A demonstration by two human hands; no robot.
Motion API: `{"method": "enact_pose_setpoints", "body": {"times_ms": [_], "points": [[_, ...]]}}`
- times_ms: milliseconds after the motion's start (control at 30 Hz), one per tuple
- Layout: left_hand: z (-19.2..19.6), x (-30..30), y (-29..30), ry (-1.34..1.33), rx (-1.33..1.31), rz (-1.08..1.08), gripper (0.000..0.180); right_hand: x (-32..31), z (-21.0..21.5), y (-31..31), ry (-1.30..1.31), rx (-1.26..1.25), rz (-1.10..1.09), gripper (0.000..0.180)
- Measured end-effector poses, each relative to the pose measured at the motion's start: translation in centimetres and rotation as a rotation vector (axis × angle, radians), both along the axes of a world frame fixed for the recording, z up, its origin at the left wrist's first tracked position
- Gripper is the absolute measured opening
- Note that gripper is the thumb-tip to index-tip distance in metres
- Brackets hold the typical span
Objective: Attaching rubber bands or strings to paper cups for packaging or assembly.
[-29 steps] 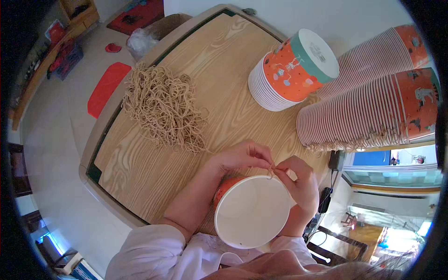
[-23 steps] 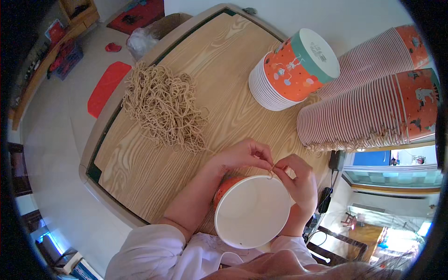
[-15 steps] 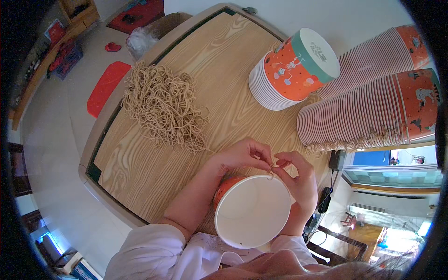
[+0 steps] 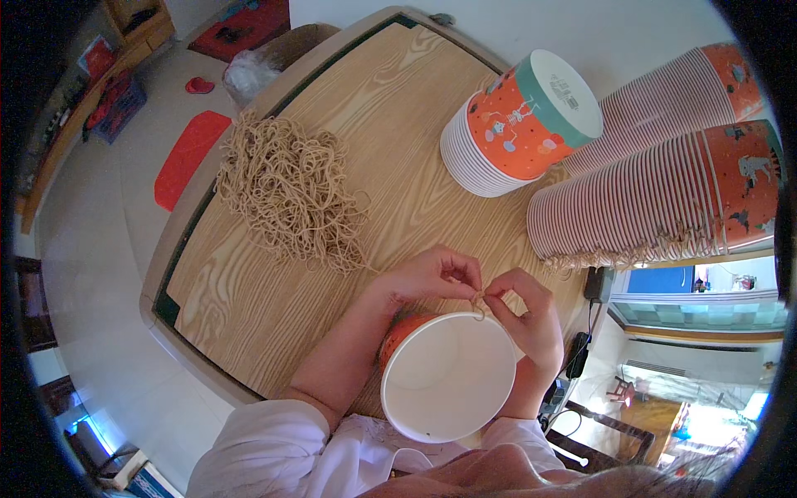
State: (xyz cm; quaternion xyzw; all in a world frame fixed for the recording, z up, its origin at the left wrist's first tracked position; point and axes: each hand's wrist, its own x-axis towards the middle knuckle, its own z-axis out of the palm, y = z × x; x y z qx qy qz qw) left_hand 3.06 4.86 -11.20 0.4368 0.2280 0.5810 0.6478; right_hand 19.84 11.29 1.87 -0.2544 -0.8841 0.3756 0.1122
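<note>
Both hands, left (image 4: 432, 278) and right (image 4: 527, 311), pinch a string (image 4: 478, 305) at the rim of 1 cup (image 4: 447, 375) near the table (image 4: 249, 307) edge; tying looks unfinished. String pile (image 4: 290, 195) and 3 cup stacks (image 4: 656, 195) lie beyond.

wooden table (image 4: 249, 282) bearing everything, grain running lengthwise | tangled heap of tan strings (image 4: 290, 195) lying near its left edge | upright stack of orange paper cups (image 4: 519, 124) standing at the far side | two long cup stacks (image 4: 664, 191) lying on their sides just right of it | red mat (image 4: 189, 158) lying on the floor
</note>
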Motion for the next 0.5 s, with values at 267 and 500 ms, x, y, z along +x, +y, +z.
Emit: {"method": "enact_pose_setpoints", "body": {"times_ms": [267,500], "points": [[1.0,-0.4,-0.5,-0.111,-0.187,0.009,0.012,0.4,0.7,0.0,0.031,-0.252,0.082,0.016],[0.9,-1.3,-0.8,-0.063,-0.091,-0.064,0.015,0.6,0.2,0.5,-0.056,-0.270,0.165,0.017]]}}
